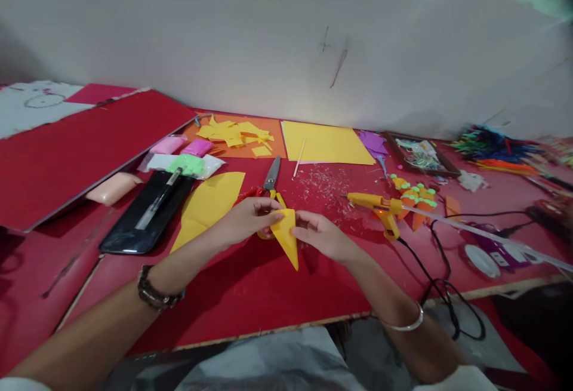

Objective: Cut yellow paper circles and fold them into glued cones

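Between my two hands is a yellow paper cone (287, 236), its point hanging down toward the table's front edge. My left hand (250, 218) pinches its upper left side between thumb and fingers. On the right side, my right hand (320, 233) has its thumb and fingertips closed against the paper. Just behind the left hand lies a pair of scissors (272, 175) with red and yellow handles, the blades pointing to the wall. A yellow sheet (210, 200) lies under and beside the left forearm.
A yellow glue gun (373, 203) with a clear stick lies at right, its black cord (441, 283) looping over the edge. Orange carrot shapes (418, 200), a black tray (129, 230) with a pen, yellow paper scraps (233, 133) and a slanted red board (89, 146) surround the work area.
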